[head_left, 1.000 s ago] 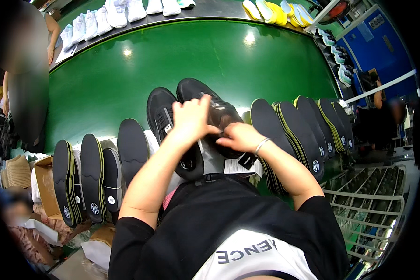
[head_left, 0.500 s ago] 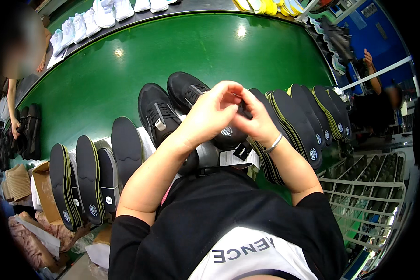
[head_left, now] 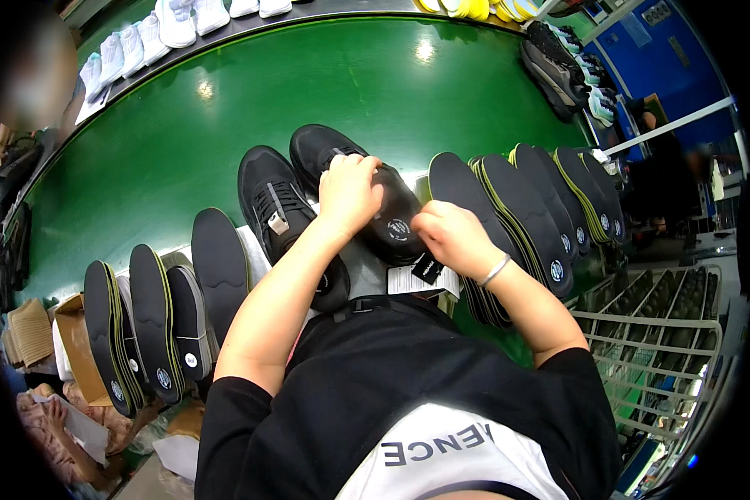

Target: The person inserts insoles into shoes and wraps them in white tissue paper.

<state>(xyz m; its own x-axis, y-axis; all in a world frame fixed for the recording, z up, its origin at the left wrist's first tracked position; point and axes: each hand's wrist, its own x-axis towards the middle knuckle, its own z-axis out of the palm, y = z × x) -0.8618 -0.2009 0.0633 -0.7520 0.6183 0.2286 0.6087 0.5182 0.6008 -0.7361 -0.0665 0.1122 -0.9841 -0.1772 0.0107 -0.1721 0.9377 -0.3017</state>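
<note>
A pair of black lace-up sneakers lies in front of me, toes pointing away. My left hand (head_left: 350, 193) is closed on the tongue and lace area of the right sneaker (head_left: 315, 143). Inside that sneaker's opening shows a dark insole (head_left: 398, 208) with a round white print at the heel. Beside its collar, my right hand (head_left: 454, 237) has its fingers curled into a pinch; what they hold, if anything, is hidden. Just below hangs a black tag (head_left: 427, 268) over a white printed label (head_left: 404, 282). Untouched, the left sneaker (head_left: 268, 179) rests alongside.
Stacks of black insoles with yellow-green edges stand left (head_left: 150, 308) and right (head_left: 517, 217) on the green table (head_left: 225, 108). White shoes (head_left: 175, 23) line the far edge. A metal rack (head_left: 650, 333) is at the right, a cardboard box (head_left: 79, 342) at the left. Other people are nearby.
My hands, held together above the right sneaker before, have come apart and lower: the left onto its tongue, the right beside its collar. Dark shoes now show at the far right.
</note>
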